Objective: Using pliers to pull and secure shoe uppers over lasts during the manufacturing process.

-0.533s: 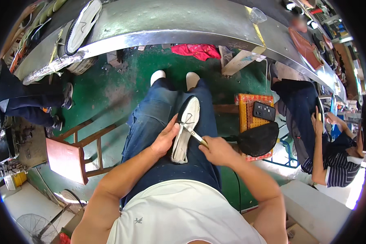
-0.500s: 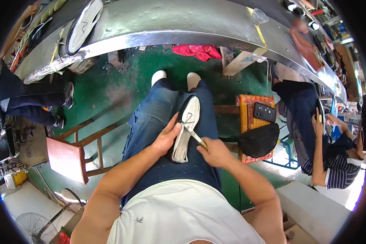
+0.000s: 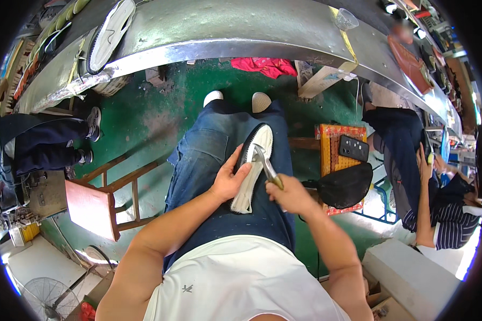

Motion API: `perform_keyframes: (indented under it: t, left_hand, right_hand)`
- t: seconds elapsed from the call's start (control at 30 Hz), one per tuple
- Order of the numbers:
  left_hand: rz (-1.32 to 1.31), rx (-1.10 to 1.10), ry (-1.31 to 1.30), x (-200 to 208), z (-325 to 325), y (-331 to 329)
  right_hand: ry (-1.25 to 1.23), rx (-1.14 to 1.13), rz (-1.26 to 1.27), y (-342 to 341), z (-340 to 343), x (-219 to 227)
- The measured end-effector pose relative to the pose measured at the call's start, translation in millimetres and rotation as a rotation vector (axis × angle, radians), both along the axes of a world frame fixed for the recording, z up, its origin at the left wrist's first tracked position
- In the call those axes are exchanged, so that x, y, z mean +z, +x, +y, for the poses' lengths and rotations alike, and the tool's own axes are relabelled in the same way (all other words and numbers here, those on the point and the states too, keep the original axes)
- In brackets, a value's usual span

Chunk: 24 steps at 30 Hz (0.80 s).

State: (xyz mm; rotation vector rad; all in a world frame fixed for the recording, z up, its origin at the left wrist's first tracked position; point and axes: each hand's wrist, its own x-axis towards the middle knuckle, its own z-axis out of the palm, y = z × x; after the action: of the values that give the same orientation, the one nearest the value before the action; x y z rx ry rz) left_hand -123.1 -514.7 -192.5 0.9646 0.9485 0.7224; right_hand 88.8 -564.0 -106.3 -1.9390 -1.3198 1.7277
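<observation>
An unfinished shoe (image 3: pixel 246 193), dark at the edge with its whitish underside facing up, lies lengthwise along my thighs, toe end pointing away from me. My left hand (image 3: pixel 231 179) grips its left side, thumb over the edge and fingers beneath. In my right hand (image 3: pixel 290 194) is a metal hand tool (image 3: pixel 267 167) with a curved, hooked head and a yellowish handle; the fist is closed round the handle. The tool's head is at the front half of the shoe's underside; whether it touches cannot be told. A similar shoe (image 3: pixel 108 40) lies on the metal bench to the left.
A metal bench (image 3: pixel 219 27) runs across the far side. To my left stands a wooden stool (image 3: pixel 91 209). On my right, an orange-patterned seat (image 3: pixel 329 155) bears a phone (image 3: pixel 353 148) and a black pouch (image 3: pixel 345 185). Other people sit at both sides; a fan (image 3: pixel 47 297) stands lower left.
The tool has turned steeper, and its curved head shows more clearly over the shoe. My right hand has moved slightly right. The left hand still grips the shoe.
</observation>
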Motion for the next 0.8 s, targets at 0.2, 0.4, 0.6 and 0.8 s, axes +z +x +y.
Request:
perform_keyframes:
  t: [0.2,0.4,0.6,0.8]
  left_hand:
    - [0.460,-0.177,0.755,43.0,15.3,-3.9]
    - [0.700,-0.375,0.735,45.9,18.6,-2.1]
    - [0.906,-0.512,0.620,63.6,20.0,4.1]
    - [0.783,-0.355,0.304,58.2,17.1,5.6]
  right_hand:
    - [-0.120,-0.240,0.376,-1.4,-21.2,-29.1]
    - [-0.476,-0.145,0.963,61.9,-5.3,-37.9]
    - [-0.296,-0.069,0.450,52.0,3.4,16.5]
    - [0.150,-0.104,0.111,21.6,21.1,30.0]
